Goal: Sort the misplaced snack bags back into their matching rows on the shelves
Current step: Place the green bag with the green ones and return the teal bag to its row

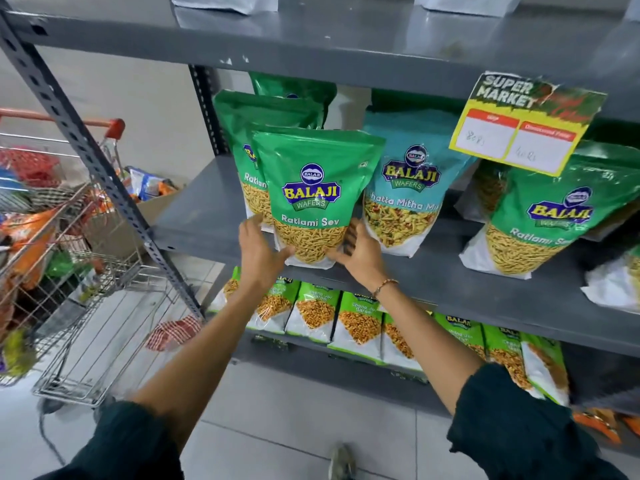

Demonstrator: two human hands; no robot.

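Both hands cup the base of a green snack bag (313, 195): left hand (259, 251) and right hand (360, 252) pressed against its lower corners. It stands on the middle shelf (450, 271), fronting matching bags (239, 126). Placing seems underway; next, let go without tipping it.

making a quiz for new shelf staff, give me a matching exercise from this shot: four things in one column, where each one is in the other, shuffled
Things
1. front Ratlami Sev bag
2. Khatta Mitha Mix bag
3. Chana Jor Garam bags
4. shopping cart

Places
A. on the floor left of the shelving
B. middle shelf, between the left hand and right hand
C. shelf below the hands
D. middle shelf, just right of the held bag

Pairs: 1-B, 2-D, 3-C, 4-A
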